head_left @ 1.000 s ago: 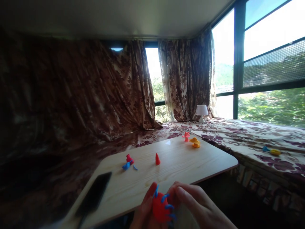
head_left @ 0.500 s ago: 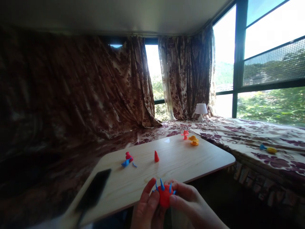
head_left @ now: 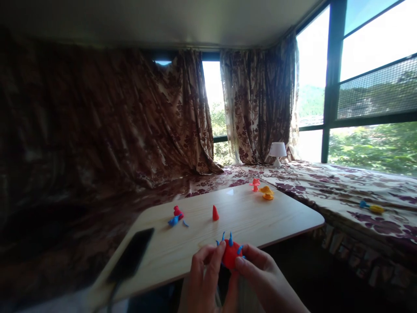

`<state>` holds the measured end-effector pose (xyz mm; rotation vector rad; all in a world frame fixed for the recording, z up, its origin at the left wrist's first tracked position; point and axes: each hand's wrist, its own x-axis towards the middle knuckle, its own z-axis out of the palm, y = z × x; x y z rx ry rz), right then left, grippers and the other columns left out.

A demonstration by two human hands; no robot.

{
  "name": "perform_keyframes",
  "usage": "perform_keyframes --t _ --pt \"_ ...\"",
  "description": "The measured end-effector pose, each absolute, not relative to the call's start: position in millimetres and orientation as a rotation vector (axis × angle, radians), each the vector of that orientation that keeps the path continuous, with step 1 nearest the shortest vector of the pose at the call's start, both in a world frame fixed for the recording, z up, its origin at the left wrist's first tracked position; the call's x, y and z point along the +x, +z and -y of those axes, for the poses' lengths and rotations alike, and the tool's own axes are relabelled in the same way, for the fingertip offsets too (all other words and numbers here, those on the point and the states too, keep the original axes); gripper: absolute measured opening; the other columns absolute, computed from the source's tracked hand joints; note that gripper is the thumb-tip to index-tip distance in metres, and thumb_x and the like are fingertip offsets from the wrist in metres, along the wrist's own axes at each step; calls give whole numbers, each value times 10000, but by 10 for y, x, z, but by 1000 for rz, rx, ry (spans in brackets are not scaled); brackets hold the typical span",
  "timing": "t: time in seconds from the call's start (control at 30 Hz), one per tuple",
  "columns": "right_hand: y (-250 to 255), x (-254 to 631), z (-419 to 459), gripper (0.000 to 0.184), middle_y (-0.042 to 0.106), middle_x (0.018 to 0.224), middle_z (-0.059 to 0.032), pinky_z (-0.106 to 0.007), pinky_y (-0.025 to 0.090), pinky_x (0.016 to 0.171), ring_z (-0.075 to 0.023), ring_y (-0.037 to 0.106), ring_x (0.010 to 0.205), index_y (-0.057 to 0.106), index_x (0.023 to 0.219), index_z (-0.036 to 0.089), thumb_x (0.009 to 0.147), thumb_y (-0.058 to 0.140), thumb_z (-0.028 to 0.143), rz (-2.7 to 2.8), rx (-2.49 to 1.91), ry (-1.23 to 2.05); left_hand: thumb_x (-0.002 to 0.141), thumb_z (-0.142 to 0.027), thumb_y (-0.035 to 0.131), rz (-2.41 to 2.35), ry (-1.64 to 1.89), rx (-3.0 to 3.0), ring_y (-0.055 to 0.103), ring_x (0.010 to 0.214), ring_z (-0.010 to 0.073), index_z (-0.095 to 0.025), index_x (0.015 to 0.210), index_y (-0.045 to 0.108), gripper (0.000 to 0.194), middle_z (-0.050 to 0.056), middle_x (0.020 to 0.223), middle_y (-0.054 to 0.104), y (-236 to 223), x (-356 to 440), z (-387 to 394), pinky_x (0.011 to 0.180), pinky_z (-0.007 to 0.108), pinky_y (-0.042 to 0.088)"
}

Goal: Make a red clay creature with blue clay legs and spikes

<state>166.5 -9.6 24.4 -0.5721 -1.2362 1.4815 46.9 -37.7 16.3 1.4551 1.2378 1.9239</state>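
Observation:
Between my two hands, over the table's near edge, is a red clay ball (head_left: 232, 254) with several thin blue spikes standing out of it. My left hand (head_left: 206, 269) grips its left side with the fingertips. On the other side, the thumb and index finger of my right hand (head_left: 262, 267) pinch the ball near a blue spike. A red clay cone (head_left: 215, 213) stands upright on the table beyond my hands. Further left lie a blue clay lump (head_left: 173, 221), a dark red clay piece (head_left: 178, 211) touching it, and a small blue sliver (head_left: 185, 224).
A black phone (head_left: 132, 254) with a cable lies at the left of the wooden table (head_left: 195, 237). Yellow (head_left: 267, 193) and coral clay figures (head_left: 255, 184) stand at the far right corner. A blue and yellow piece (head_left: 374, 208) and a white lamp (head_left: 277, 152) rest on the patterned cloth.
Both hands have lifted the spiked red ball slightly and moved it right. The ball is turned a little, and my left fingers have shifted on it. The view has swung slightly left.

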Motion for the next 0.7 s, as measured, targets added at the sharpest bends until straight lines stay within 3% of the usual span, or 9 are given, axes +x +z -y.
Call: perform_keyframes --t 0.1,0.23,0.3,0.57,0.7 --pt "245 1683 127 296 726 833 -17 -286 476 844 -233 642 896 740 900 180 747 720 433 1258 -587 1456 747 -231 693 -1294 2070 1827 601 940 214 -286 1071 696 329 62 1022 627 58 431 317 874 297 470" --pt "179 1673 111 425 732 801 -56 -308 522 748 -251 658 831 755 826 177 698 697 578 1024 -636 1484 832 -197 596 -1378 2056 2317 610 946 170 -282 1210 597 387 61 1075 603 -30 320 262 812 253 516" --pt "153 1677 91 421 733 792 -64 -302 524 732 -246 659 818 760 820 172 697 705 571 986 -654 1470 850 -191 572 -1373 2013 2415 612 962 170 -277 1231 578 391 69 1084 597 -39 280 258 808 248 524" --pt "98 1734 67 297 737 808 -39 -248 513 745 -192 654 797 766 880 200 740 729 459 1091 -716 1378 865 -145 536 -1368 1935 2407 607 980 171 -308 1249 552 418 60 1103 571 -64 295 297 825 261 515" --pt "53 1703 44 329 729 780 -54 -265 525 733 -206 654 797 764 888 181 736 728 470 1056 -713 1381 848 -271 575 -1407 1991 2265 595 1000 195 -277 1233 562 385 68 1101 566 -59 300 301 841 286 514"
